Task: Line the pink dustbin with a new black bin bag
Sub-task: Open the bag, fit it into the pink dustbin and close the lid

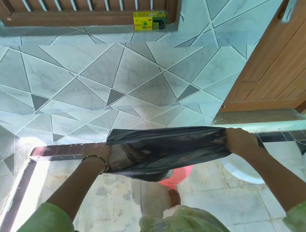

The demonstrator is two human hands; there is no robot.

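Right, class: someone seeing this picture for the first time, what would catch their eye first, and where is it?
First, the black bin bag stretched wide across the lower middle, the right hand gripping one end and the left hand tucked inside the other. Just below it peeks the pink dustbin on the floor. Far off, a bright yellow box sits on the window ledge at the top.

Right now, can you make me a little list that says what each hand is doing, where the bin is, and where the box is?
left hand: tucked inside the mouth of the thin black plastic bin bag
right hand: fingers gripping the bag's other edge, pulled taut
round pink plastic dustbin: on the floor, mostly hidden under the bag
yellow cardboard box: on the window ledge
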